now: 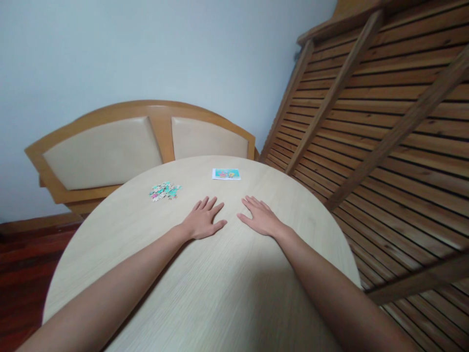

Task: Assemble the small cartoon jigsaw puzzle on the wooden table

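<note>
Pieces (pixel 164 191): in a heap toward the table's (pixel 205 303) far left edge, ahead and left of the left hand (pixel 202 219).
Left hand: nearer the pieces, flat, spread, holding nothing.
Right hand (pixel 259 216): flat, holding nothing.
Card (pixel 226 174): near the far edge, lying longways left to right.

Looks like a room in a home, maybe a bedroom. Has a wooden headboard (pixel 160 134) with cream cushions (pixel 102 154), a plain pale wall (pixel 164 49), a red-brown floor (pixel 32 274), a big slatted wood frame (pixel 370 132) and a round tabletop (pixel 205 293).
</note>
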`<state>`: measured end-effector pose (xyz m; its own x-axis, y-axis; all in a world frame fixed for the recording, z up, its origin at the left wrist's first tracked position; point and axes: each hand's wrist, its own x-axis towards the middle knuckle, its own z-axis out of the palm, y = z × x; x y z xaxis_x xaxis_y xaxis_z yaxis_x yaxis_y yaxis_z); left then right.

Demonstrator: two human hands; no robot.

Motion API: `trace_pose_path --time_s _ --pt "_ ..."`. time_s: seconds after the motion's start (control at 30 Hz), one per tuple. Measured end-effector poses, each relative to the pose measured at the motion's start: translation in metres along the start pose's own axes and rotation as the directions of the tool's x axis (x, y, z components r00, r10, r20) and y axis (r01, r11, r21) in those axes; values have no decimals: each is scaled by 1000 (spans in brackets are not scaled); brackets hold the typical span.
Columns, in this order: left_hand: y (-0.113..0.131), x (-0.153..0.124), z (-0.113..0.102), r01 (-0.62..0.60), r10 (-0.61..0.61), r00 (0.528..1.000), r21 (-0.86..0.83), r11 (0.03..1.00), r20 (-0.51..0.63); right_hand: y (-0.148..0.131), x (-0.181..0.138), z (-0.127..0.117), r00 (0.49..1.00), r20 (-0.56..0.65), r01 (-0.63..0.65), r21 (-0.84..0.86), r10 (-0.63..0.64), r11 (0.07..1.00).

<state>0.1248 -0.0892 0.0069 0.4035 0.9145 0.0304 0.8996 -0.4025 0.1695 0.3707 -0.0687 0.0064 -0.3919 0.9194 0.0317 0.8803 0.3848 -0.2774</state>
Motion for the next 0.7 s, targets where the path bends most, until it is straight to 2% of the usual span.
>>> trace_pose_path --time_s 0.7 --pt "-6 1 7 -40 39 994 -8 999 -104 2 1 1 1000 -24 19 15 -19 1000"
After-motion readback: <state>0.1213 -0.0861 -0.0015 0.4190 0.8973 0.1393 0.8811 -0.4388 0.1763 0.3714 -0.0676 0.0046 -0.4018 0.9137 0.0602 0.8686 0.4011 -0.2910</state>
